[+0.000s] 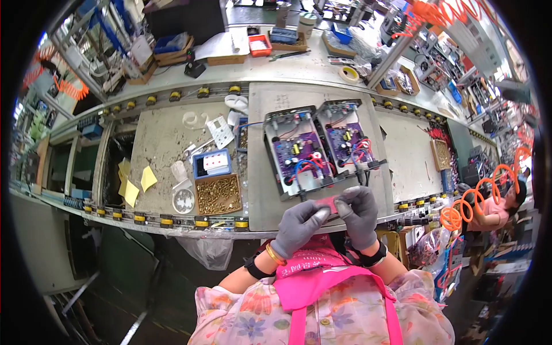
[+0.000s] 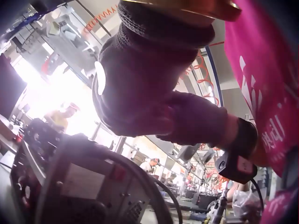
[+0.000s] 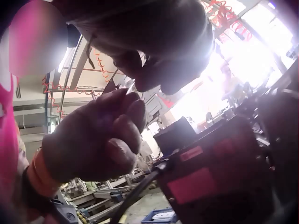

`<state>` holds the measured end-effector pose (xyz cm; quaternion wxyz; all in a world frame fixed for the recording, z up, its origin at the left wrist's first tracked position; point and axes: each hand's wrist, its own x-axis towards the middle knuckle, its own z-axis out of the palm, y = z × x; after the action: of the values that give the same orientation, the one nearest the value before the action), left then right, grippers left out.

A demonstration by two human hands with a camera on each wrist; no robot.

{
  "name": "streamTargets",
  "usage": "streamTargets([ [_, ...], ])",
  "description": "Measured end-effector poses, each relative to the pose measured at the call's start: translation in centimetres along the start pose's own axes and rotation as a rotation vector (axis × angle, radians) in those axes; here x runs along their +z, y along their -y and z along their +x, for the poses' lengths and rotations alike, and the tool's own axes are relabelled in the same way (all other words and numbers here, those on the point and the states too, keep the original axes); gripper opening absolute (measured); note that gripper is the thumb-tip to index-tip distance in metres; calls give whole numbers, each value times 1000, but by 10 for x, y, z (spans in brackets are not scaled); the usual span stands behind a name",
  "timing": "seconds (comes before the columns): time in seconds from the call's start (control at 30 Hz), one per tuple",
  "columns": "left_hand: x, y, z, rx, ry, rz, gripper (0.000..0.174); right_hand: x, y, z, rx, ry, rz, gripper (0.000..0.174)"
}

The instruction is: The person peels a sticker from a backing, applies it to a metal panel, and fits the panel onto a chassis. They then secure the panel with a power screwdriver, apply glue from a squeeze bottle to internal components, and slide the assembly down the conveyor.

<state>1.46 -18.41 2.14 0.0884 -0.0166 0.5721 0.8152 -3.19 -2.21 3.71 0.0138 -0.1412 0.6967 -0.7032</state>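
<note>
Two grey-gloved hands meet in front of the nearer edges of two open metal units, the left unit point(image 1: 299, 152) and the right unit point(image 1: 348, 138), which hold purple circuit boards. Between thumb and fingers, my left hand point(image 1: 300, 227) pinches a small pink piece point(image 1: 326, 203). My right hand point(image 1: 359, 214) pinches its other side. The wrist views show the left hand point(image 2: 140, 79) and the right hand point(image 3: 149, 37) close together, fingers curled. A thin pale edge point(image 3: 130, 87) shows between them; most of the piece is hidden.
Left of the units lie a box of brass screws point(image 1: 218, 194), a blue tray point(image 1: 211, 165) and yellow papers point(image 1: 149, 178). A red tray point(image 1: 260, 45) and a tape roll point(image 1: 348, 73) stand on the far bench. Another person point(image 1: 497, 207) is at the right.
</note>
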Motion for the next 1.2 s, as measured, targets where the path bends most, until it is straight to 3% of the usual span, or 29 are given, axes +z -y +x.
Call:
streamTargets([
  [0.17, 52, 24, 21, 70, -60, 128, 19, -62, 8, 2, 9, -44, -2, 59],
  [0.27, 74, 24, 33, -9, -2, 211, 18, -124, 0, 8, 300, 239, 89, 51],
  [0.3, 81, 29, 37, -33, 26, 226, 19, -133, 4, 8, 370, 276, 154, 35],
  [0.4, 101, 36, 48, -80, 15, 372, 25, -161, -19, 4, 302, 313, 44, 21],
  [0.43, 106, 38, 50, -94, -7, 436, 29, -164, -24, 5, 231, 226, -4, 14],
  [0.57, 92, 104, 58, -80, -303, 499, 40, -187, -53, 19, 278, -11, 212, 13],
  [0.7, 70, 156, 79, -172, -386, 711, 54, -192, -68, 26, 314, 55, 324, 13],
  [0.87, 84, 201, 118, 0, -582, 898, 67, -188, -76, 55, 154, -35, 308, 15],
  [0.97, 98, 189, 131, -107, -693, 1015, 69, -188, -79, 80, -44, -128, 174, 15],
  [1.1, 94, 178, 136, -222, -674, 978, 62, -196, -101, 95, 32, -117, 299, 16],
  [1.2, 87, 178, 130, -93, -630, 1033, 52, -206, -111, 99, 61, -60, 359, 16],
])
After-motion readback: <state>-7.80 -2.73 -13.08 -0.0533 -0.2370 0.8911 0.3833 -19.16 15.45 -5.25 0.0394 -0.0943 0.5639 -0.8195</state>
